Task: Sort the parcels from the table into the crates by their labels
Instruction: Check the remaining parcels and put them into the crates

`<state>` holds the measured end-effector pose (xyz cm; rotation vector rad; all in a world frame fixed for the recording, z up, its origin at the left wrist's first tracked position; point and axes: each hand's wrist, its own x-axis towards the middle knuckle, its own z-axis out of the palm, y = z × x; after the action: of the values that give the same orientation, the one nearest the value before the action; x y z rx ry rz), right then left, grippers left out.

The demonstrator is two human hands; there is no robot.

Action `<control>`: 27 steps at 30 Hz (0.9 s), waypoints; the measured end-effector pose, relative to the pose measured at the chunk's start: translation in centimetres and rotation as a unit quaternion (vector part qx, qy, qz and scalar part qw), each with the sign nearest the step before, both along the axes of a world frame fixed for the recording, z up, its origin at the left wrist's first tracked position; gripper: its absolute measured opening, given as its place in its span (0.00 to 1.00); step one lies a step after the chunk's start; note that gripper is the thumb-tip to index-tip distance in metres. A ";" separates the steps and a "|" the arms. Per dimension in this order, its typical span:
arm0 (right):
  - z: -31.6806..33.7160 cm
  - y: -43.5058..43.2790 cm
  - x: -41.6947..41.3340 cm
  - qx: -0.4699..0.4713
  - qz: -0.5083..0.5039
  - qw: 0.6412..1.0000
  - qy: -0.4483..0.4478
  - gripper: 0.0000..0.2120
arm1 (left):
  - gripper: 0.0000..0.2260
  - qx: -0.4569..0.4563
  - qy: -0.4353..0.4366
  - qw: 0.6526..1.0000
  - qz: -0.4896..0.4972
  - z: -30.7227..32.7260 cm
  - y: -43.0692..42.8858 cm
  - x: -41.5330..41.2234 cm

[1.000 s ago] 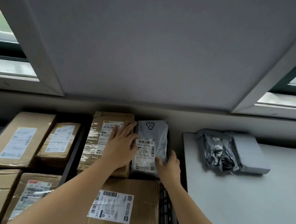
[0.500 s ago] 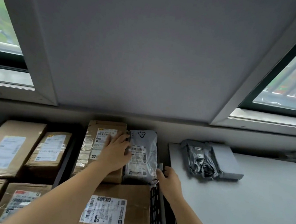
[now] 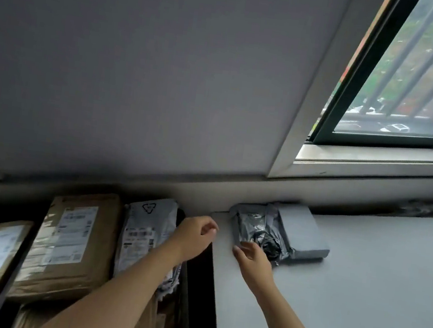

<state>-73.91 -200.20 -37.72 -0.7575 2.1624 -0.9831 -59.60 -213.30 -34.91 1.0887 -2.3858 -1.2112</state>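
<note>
Left hand [image 3: 196, 237] loosely curled, empty, right hand [image 3: 253, 259] spread touching crumpled grey parcel [image 3: 258, 232], long axis running away from viewer

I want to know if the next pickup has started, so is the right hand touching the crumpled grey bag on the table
Touching. In the head view, the right hand has its fingertips lying against the near left edge of the crumpled grey bag, with no gap showing.

Just beyond the right hand's fingers [image 3: 244, 250], a crumpled bag parcel [image 3: 258, 231] lies on the table [image 3: 356, 306], touching a flat parcel [image 3: 301, 234] to its right. Left of the left hand's fingers [image 3: 208, 228], a labelled bag [image 3: 145, 234] lies beside a box [image 3: 72, 244].
</note>
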 end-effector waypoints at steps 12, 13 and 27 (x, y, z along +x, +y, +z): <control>-7.0 1.9 -17.0 0.035 -0.006 0.999 0.009 0.24 | 0.12 0.229 -0.010 0.947 0.227 -11.3 3.2 -14.6; -7.6 1.4 -17.4 0.041 0.004 0.999 0.009 0.25 | 0.15 0.236 -0.019 0.942 0.239 -12.0 3.3 -14.8; -13.5 -0.9 -19.5 0.133 0.067 0.989 -0.007 0.30 | 0.25 0.215 -0.069 0.947 0.228 -15.1 3.0 -19.3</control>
<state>-93.46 -201.06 -51.22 -0.7506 2.1443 -0.6140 -78.92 -210.29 -49.97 1.7876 -1.8275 -1.5446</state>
